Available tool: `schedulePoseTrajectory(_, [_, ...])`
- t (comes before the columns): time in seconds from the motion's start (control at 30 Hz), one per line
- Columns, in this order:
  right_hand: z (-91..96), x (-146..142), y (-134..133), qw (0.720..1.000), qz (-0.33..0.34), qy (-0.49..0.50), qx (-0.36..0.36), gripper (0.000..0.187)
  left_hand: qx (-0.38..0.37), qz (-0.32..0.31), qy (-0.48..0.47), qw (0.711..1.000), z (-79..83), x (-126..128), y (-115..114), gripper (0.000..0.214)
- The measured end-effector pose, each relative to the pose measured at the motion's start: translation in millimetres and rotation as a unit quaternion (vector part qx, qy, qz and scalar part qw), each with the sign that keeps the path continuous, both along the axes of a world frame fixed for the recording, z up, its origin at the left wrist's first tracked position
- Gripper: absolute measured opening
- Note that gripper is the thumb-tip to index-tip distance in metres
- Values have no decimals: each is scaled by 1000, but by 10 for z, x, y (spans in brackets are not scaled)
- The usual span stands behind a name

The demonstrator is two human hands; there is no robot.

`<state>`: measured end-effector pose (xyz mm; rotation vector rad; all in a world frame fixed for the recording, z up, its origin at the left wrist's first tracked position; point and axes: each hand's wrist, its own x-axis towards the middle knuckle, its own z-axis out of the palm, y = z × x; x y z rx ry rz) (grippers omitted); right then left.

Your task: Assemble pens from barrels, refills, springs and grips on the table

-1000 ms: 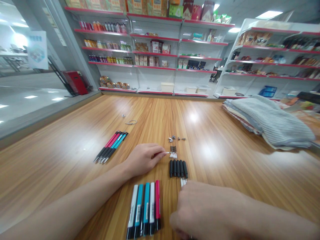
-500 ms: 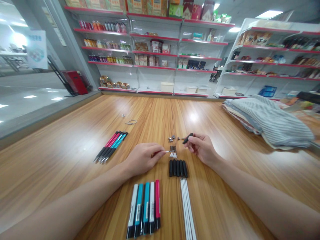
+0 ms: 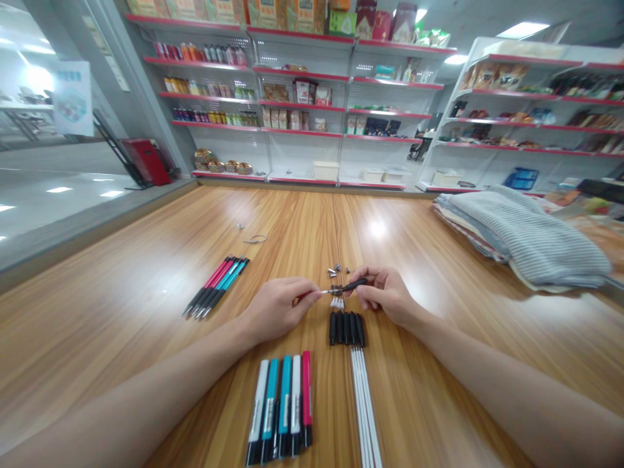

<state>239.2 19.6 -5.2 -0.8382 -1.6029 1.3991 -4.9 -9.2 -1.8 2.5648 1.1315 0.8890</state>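
My left hand (image 3: pixel 281 307) pinches a thin white pen part (image 3: pixel 325 292) that points right. My right hand (image 3: pixel 389 296) grips a black pen grip (image 3: pixel 355 284); its left end meets or nearly meets the white part, and I cannot tell if they are joined. Just below lie small white pieces (image 3: pixel 337 303) and a row of black pen grips (image 3: pixel 346 328). White refills (image 3: pixel 365 403) lie side by side nearer me. Small metal pen tips (image 3: pixel 333 270) are scattered above the hands. Coloured pen barrels (image 3: pixel 284 400) in white, blue and pink lie left of the refills.
Several assembled pens (image 3: pixel 217 286) lie in a slanted row on the left of the wooden table (image 3: pixel 160 351). Beyond them are a wire ring (image 3: pixel 255 239) and a tiny metal piece (image 3: pixel 240 226). Folded cloths (image 3: pixel 531 240) are stacked at the right. Stocked shelves (image 3: pixel 302 130) stand behind.
My right hand has moved left and slightly down, bringing the black pen grip to the end of the white part. The left hand has barely moved.
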Motion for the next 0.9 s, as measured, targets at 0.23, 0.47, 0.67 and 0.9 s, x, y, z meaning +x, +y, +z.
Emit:
schedulePoseTrajectory(0.23, [13, -7, -24, 1000, -19, 0, 21, 18, 2, 0, -2, 1000, 1, 4, 1, 24])
schedulePoseTrajectory(0.47, [26, -28, -57, 999, 2, -5, 38, 19, 5, -5, -3, 1000, 4, 8, 2, 23])
schedulePoseTrajectory(0.67, [-48, -28, -100, 992, 3, -63, 111, 17, -2, 1, 6, 1000, 3, 4, -1, 23])
schedulePoseTrajectory(0.9, [-82, -26, -144, 966, -47, -144, 208, 19, 4, -5, 6, 1000, 6, 8, -8, 22])
